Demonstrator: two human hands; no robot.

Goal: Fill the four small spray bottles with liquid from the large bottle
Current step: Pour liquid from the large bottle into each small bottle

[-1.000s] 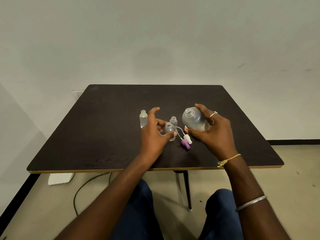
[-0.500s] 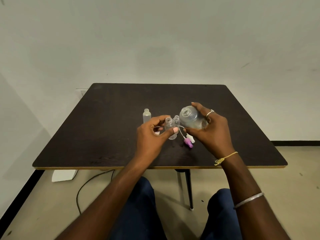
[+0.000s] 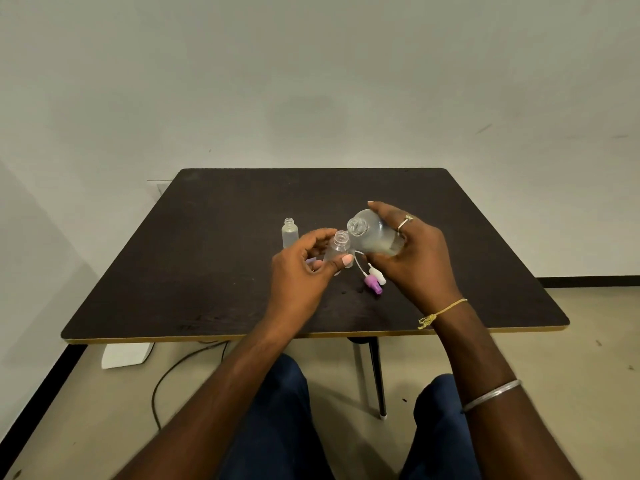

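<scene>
Caps [image 3: 374, 282] (2) on table [image 3: 207, 271]

It was a plain indoor room, of what kind could not be told: a bare off-white wall [image 3: 311, 81], a single dark table [image 3: 225, 278] on thin legs, a beige floor [image 3: 86, 417], black skirting [image 3: 588, 282], a loose cable [image 3: 154, 400] underneath

wears ring [image 3: 404, 223], yellow thread [image 3: 441, 311], silver bangle [image 3: 491, 395], navy trousers [image 3: 277, 427].

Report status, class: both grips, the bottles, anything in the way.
Left grip holds open small bottle. Right grip tilts large bottle, mouth beside the small one's rim; no stream visible. Loose spray caps on table below, not blocking.
</scene>
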